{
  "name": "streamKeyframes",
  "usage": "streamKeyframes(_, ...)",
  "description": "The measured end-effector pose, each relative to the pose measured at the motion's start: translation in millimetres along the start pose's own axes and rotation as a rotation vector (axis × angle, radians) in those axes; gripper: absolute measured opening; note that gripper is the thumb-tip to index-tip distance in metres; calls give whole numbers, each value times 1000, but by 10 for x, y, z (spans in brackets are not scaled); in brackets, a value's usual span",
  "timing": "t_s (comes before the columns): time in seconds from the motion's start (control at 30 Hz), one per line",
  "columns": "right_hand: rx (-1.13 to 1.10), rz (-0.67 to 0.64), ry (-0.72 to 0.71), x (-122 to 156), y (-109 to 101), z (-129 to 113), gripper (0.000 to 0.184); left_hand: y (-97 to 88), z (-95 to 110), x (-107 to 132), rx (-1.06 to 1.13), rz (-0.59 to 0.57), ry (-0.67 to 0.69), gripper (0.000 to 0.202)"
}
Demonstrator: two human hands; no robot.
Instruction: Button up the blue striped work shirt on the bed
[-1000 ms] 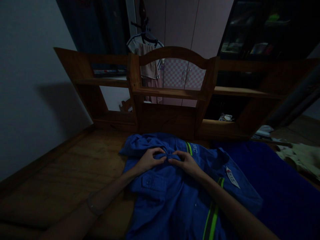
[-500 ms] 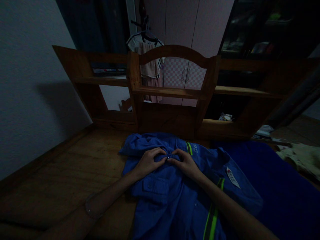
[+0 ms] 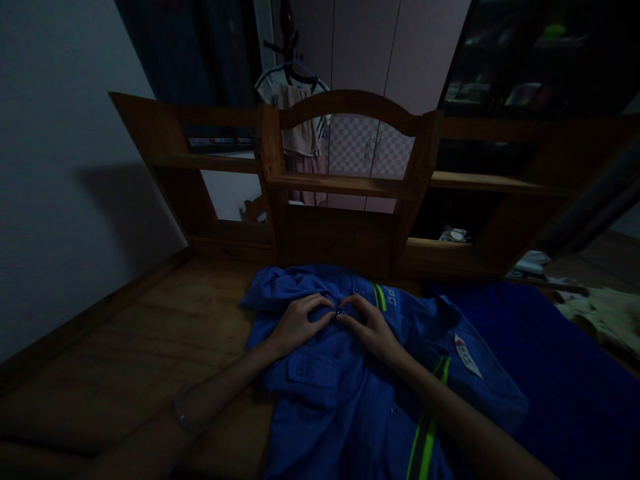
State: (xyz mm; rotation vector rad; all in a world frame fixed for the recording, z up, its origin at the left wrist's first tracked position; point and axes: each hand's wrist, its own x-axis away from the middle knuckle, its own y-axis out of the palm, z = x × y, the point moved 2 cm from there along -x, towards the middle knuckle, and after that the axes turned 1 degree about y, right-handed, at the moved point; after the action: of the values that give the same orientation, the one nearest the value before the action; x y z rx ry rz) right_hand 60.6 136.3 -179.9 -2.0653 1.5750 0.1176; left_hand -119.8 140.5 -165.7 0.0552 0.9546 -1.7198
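Observation:
A blue work jacket (image 3: 345, 407) with yellow-green striped bands lies spread and creased on the wooden surface. My left hand (image 3: 301, 323) pinches its cloth with thumb and fingers. Facing it, my right hand (image 3: 370, 323) grips the cloth from the other side, the fingertips of both hands nearly meeting. Between them shows a small shiny snap button (image 3: 339, 311). A flapped pocket (image 3: 313, 372) lies below my left hand. On the jacket's right side is a white name patch (image 3: 467, 355). A clear band circles my left wrist.
A wooden headboard with shelves (image 3: 340, 237) rises behind the jacket. The bare wooden board (image 3: 190, 320) extends left to the wall (image 3: 75, 220). Dark blue cloth (image 3: 560, 373) lies at the right. Clothes (image 3: 300, 120) hang on a stand beyond, before a pink wardrobe (image 3: 365, 53).
Both hands stay at the same spot on the jacket, with only a slight shift of the fingers around the snap button. The view has moved very slightly.

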Motion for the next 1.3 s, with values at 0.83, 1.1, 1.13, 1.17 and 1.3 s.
streamKeyframes(0.83, 603, 323, 127, 7, -479, -231, 17, -327, -82, -69, -241, 161, -139, 28)
streamKeyframes(1.1, 873, 265, 232, -29, -719, -32, 23, -92, -152, -73, -72, 64, -62, 27)
streamKeyframes(1.13, 881, 270, 181, -23, -662, -52, 29, -70, -142, -67, -62, 64, -64, 26)
streamKeyframes(1.17, 876, 279, 108, -17, -599, -94, 36, -53, -126, -62, -48, 66, -70, 25)
streamKeyframes(1.3, 711, 160, -155, 16, -353, -313, 53, -33, -31, -54, 66, 43, -96, 25)
